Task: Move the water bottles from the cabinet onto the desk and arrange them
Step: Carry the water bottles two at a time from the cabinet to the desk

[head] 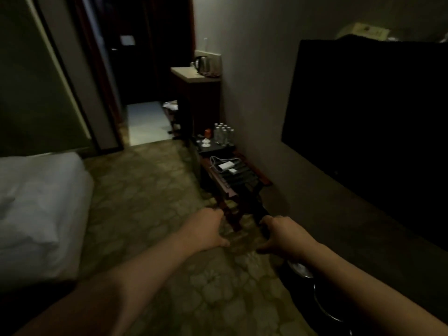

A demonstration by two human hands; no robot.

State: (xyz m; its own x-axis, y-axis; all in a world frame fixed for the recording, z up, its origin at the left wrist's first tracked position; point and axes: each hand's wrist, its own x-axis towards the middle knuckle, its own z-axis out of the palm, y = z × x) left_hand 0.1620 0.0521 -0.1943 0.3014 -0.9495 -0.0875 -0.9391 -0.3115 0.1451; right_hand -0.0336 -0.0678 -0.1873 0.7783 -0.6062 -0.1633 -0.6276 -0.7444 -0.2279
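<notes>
Empty hands [244, 232], water bottles [223, 134] far ahead

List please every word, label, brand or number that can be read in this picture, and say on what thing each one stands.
No text can be read.
water bottles: labels too small and dim to read.
box above the dark screen: a print shows, but too blurred to read.
white devices on the luggage rack: no marking can be made out.

Bottles [223, 133] clustered on a low stand against the right wall, behind a luggage rack [236, 174]; kettle [203, 64] on the cabinet [194, 93] farther back; bed [36, 209] left; probably a television [368, 132] right.
</notes>
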